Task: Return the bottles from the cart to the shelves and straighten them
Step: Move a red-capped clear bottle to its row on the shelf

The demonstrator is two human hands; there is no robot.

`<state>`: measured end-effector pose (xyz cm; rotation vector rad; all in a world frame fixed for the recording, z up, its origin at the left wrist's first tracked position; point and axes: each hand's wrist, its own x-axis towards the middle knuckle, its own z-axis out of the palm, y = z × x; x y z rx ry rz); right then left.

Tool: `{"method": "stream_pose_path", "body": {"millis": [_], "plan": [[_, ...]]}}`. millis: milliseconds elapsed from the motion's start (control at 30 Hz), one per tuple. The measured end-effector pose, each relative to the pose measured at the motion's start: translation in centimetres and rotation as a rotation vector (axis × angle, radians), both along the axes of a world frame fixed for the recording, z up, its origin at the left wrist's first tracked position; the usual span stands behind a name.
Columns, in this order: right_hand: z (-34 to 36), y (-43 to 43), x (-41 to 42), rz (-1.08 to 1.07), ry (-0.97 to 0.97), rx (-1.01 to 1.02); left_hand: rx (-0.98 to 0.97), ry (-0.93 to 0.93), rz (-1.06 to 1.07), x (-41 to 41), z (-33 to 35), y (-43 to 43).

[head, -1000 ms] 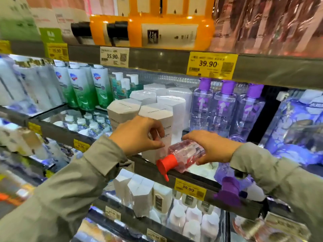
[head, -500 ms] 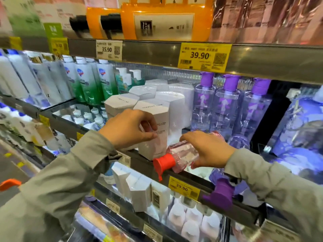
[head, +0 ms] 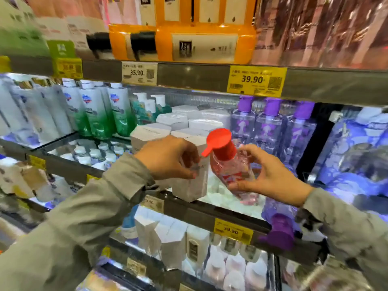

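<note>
A clear pink bottle with a red pump cap (head: 228, 164) stands nearly upright, tilted a little, on the lit middle shelf (head: 189, 208). My right hand (head: 264, 177) grips its body from the right and below. My left hand (head: 168, 158) holds a white box (head: 192, 185) at the shelf's front edge, just left of the bottle. Behind stand three clear bottles with purple caps (head: 270, 127). Another purple-capped bottle (head: 279, 229) lies on its side at the shelf front, below my right wrist.
More white boxes (head: 174, 122) stand behind the held one, green-and-white bottles (head: 94, 114) to the left. Orange packs (head: 201, 45) fill the shelf above, white bottles (head: 226, 267) the shelf below. Yellow price tags (head: 257, 80) line the shelf edges.
My right hand has swung the red-capped bottle up from lying sideways to nearly upright, its cap now on top. My left hand stays on the white box.
</note>
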<state>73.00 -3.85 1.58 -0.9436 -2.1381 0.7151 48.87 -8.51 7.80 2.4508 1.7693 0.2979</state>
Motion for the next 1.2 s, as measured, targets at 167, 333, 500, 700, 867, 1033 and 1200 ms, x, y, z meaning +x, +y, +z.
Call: {"method": "stream_pose_path", "body": {"millis": [167, 333, 500, 700, 867, 1033, 1200], "plan": [[0.6, -2.5, -0.3, -0.096, 0.113, -0.050, 0.080, 0.044, -0.138, 0.5, 1.6, -0.9], [3.6, -5.2, -1.0, -0.181, 0.274, -0.031, 0.071, 0.003, -0.230, 0.0, 4.1, 0.5], [8.1, -7.1, -1.8, -0.166, 0.335, -0.003, -0.025, -0.049, -0.355, -0.4, 6.0, 1.8], [11.4, -7.3, -1.8, -0.179, 0.349, 0.066, -0.006, -0.095, -0.436, -1.0, 8.3, 2.5], [15.0, -7.1, -1.4, -0.168, 0.418, 0.133, 0.102, -0.248, -0.536, -0.5, 12.6, 2.5], [19.8, -6.4, -0.3, -0.133, 0.516, 0.114, 0.214, -0.271, -0.558, 0.5, 17.0, 3.0], [24.0, -5.8, 0.9, -0.229, 0.458, 0.214, 0.325, -0.273, -0.559, 2.0, 19.6, 4.5]]}}
